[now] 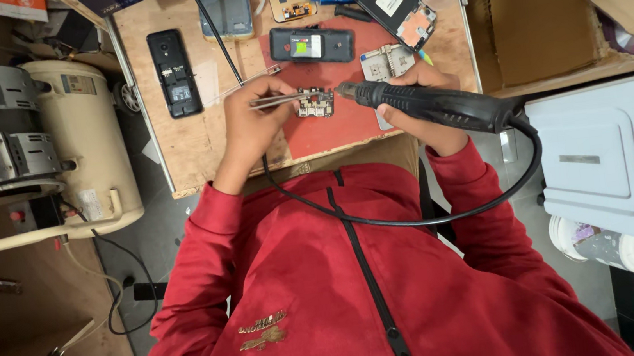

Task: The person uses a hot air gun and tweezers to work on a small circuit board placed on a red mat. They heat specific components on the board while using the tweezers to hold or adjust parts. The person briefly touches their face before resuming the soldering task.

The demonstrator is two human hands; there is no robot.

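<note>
My left hand pinches metal tweezers whose tips reach a small phone circuit board lying on a red mat. My right hand grips the black handle of a hot-air tool; its nozzle points at the board's right edge. A black cable loops from the tool across my red jacket.
On the wooden bench lie a black keypad phone, an opened phone back, a phone frame, a metal shield and a smartphone. A cream air compressor stands left, a white box right.
</note>
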